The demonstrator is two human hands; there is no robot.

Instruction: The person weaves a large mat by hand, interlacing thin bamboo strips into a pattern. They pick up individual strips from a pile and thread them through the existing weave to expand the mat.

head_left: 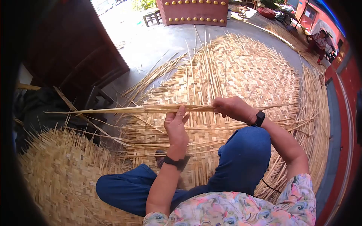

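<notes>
A long, pale reed strip [126, 109] stretches sideways in front of me, its thin tip far to the left. It looks split or layered between my hands. My left hand [176, 130] pinches it from below, thumb up against its face. Further right, my right hand [234, 108] is closed round the same strip, knuckles up, and a thin end runs out past it. Under both hands spreads a large woven mat [256, 71] in a herringbone pattern, with loose reed strips [211, 77] lying across its far part.
Another woven mat [71, 169] lies at the lower left. Bundled reeds [316, 120] line the right side, near a red wall edge [348, 109]. A dark wooden panel [75, 41] stands at left, a small stool [152, 17] farther back. Another person [319, 42] sits at the far right.
</notes>
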